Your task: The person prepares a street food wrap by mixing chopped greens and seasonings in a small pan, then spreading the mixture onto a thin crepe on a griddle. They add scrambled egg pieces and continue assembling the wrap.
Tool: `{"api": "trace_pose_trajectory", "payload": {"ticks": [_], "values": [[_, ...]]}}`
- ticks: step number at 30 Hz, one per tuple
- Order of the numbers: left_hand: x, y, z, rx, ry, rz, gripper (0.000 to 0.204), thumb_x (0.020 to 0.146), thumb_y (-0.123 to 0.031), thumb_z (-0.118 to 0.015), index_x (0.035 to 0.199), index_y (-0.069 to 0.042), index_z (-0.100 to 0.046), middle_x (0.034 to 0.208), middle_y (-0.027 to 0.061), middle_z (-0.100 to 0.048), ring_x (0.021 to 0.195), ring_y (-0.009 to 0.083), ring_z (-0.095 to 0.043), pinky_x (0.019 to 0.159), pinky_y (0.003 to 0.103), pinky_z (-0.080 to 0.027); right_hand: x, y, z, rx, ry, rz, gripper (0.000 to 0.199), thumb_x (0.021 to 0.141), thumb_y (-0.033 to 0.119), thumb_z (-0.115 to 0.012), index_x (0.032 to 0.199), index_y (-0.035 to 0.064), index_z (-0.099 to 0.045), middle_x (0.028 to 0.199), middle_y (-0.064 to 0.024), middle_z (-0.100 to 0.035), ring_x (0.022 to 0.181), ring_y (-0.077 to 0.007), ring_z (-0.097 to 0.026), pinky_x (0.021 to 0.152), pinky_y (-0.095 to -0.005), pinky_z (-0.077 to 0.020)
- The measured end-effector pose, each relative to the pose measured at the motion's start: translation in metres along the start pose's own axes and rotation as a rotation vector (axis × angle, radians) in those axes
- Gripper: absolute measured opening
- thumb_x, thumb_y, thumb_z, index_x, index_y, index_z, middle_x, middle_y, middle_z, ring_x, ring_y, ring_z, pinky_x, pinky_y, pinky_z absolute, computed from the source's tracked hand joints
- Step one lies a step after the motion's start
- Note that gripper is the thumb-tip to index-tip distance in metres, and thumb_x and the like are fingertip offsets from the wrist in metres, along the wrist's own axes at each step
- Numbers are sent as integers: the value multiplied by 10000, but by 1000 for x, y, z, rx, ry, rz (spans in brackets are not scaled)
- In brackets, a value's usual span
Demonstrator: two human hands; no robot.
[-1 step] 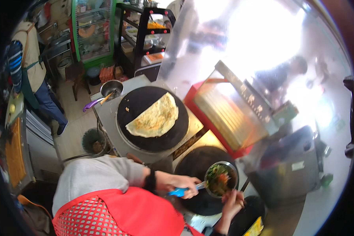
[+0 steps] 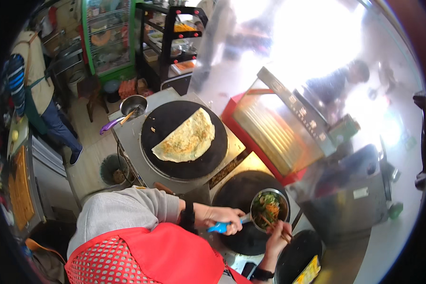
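Note:
My left hand (image 2: 229,220) is closed round the blue handle of a small metal saucepan (image 2: 285,203). The pan is held over the right-hand black griddle (image 2: 241,187). Chopped greens and orange shreds (image 2: 268,207) fill it. At its near right rim, my right hand (image 2: 279,236) grips wooden chopsticks (image 2: 287,238), whose tips reach among the vegetables. On the left-hand griddle (image 2: 168,124) lies a folded, browned pancake (image 2: 187,138), a half circle with nothing holding it.
A second saucepan (image 2: 134,105) with a purple handle stands at the counter's far left corner. A red-framed glass case (image 2: 270,132) is beyond the griddles. A black pan (image 2: 296,258) with yellow food (image 2: 308,270) sits near right. Another person (image 2: 38,80) stands at far left.
The saucepan has shifted slightly right. My right hand has turned and moved up a little, and the chopsticks in it now show. The whole view has shifted slightly; the pancake lies unchanged.

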State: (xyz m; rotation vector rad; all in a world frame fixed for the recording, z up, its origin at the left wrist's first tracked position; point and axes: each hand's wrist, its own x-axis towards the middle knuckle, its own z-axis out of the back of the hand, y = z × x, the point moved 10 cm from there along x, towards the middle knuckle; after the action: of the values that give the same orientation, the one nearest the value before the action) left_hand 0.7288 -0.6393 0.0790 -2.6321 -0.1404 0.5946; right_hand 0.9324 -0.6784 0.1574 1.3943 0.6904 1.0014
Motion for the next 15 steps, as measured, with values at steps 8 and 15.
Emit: {"api": "trace_pose_trajectory", "payload": {"ticks": [8, 15], "values": [[-13, 3, -27, -207, 125, 171, 614, 898, 39, -526, 1424, -151, -271, 805, 42, -454, 586, 73, -417, 463, 203, -338, -2, -2, -15, -88, 108, -29, 152, 985, 94, -532, 850, 30, -558, 664, -11, -569, 576, -74, -520, 496, -213, -396], [-13, 0, -22, -173, 59, 101, 570, 910, 33, -513, 1412, -162, -324, 879, 30, -464, 626, 46, -409, 494, 159, -358, -8, 0, -4, -58, -13, -26, 145, 976, 80, -552, 855, 6, -579, 676, -11, -564, 576, -75, -524, 522, -225, -427]]}}
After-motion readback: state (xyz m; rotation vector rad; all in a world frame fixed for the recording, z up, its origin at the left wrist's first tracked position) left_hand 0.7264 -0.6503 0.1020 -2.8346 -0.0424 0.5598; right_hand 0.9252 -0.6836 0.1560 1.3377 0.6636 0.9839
